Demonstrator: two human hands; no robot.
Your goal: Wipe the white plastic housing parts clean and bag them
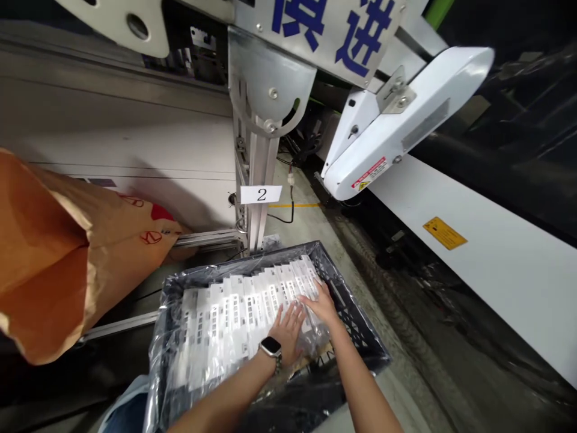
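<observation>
Both hands press flat on a row of white plastic parts (243, 307) packed in a black crate (356, 325) lined with clear plastic film (157, 361), on the floor (315, 222) beside a machine. The left hand (286, 331), a smartwatch (270, 347) on its wrist, lies palm down with fingers spread over the near right end of the row; its grip is released, grasping nothing. The right hand (321, 304) rests just beside it, fingers extended onto the parts at the row's far right end, grip likewise released. The parts stand on edge, side by side, filling the crate from left to right, and the film bunches loosely at the crate's near edge. A brown paper sack (67, 258) with red markings leans at the left, well apart from the hands. Behind the crate rises an aluminium post (259, 180) carrying a white tag (261, 193) marked "2". Above and to the right hangs a white machine cover (396, 132) bearing a warning label (370, 173).
</observation>
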